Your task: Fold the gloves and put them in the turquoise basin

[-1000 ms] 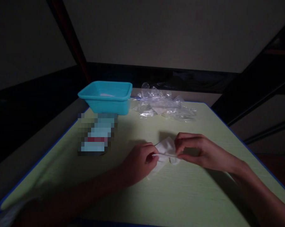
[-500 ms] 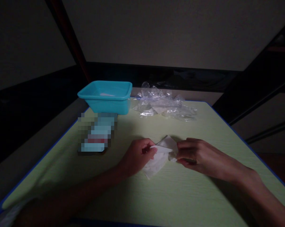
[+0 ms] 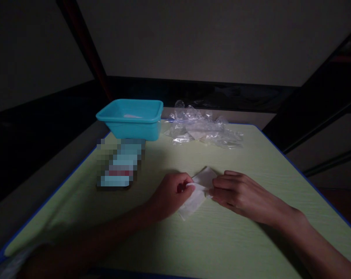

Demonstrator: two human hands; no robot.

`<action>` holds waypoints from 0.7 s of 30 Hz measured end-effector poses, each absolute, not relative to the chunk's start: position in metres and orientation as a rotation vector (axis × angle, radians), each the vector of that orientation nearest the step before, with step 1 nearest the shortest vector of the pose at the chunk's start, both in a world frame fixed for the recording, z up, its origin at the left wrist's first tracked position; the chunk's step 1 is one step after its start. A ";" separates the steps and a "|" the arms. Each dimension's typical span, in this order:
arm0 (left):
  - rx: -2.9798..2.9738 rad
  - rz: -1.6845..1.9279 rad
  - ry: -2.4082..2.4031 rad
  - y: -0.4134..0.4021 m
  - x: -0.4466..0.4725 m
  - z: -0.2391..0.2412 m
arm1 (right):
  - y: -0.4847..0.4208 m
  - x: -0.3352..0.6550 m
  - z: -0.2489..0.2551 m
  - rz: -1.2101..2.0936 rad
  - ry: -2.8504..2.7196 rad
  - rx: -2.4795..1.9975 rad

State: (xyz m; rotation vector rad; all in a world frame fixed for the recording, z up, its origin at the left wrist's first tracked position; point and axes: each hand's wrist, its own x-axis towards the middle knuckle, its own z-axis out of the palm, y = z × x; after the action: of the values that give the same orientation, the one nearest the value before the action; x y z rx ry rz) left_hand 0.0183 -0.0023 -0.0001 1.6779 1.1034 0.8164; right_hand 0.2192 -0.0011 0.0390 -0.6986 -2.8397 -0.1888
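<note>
A small white piece of paper [image 3: 192, 204] lies at a slant on the table between my hands, with a flap or fold raised across its middle. My left hand [image 3: 173, 193] pinches the left end of that raised fold between thumb and forefinger. From the other side, my right hand [image 3: 232, 190] has its fingers closed at the right end of the fold, and its fingertips cover part of the paper. A pale, crumpled bit shows at those fingertips, too small to make out clearly.
On the pale green, blue-edged table [image 3: 245, 248], a turquoise plastic basin [image 3: 131, 130] stands at the back left with something pale inside. In front of it lies a blurred-out phone-like device [image 3: 123, 164]. Crumpled clear plastic bags [image 3: 204, 128] lie at the back, near the wall.
My right hand has shifted a little left, towards my left hand. The raised fold now looks narrower and more curved, and less of the pale bit shows.
</note>
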 end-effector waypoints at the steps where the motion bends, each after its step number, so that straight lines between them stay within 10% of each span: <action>1: 1.696 0.815 1.100 -0.002 0.018 0.000 | -0.001 0.219 0.038 -0.214 -2.835 -0.698; 21: 2.155 0.811 0.918 -0.008 0.014 0.002 | 0.001 0.214 0.031 -0.055 -2.722 -0.959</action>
State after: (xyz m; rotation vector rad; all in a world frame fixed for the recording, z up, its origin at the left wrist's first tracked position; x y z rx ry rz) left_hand 0.0138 -0.0083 0.0022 2.1546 0.9179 0.8111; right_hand 0.2141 0.0014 0.0313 -0.9587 -2.7216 -0.0551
